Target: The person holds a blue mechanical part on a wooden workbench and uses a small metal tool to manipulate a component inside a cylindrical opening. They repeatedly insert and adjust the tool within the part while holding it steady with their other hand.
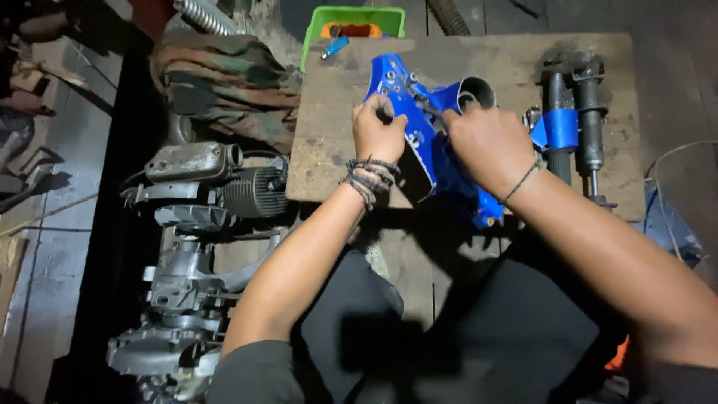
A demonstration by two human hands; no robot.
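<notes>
A blue painted metal frame part (419,112) with bolt holes and a round tube opening (476,91) stands on a worn wooden board (493,60). My left hand (378,133) grips its left edge; dark cord bracelets circle that wrist. My right hand (486,146) holds the part's right side near the tube, fingers closed around a thin metal tool or bolt at the top; which one I cannot tell. The lower end of the blue part (486,213) hangs past the board's near edge.
Two dark fork tubes with a blue clamp (572,123) lie on the board's right. A green tray (351,26) sits at the back with a blue pen-like item (335,47) beside it. A grey engine (202,187) and camouflage cloth (224,82) lie on the left.
</notes>
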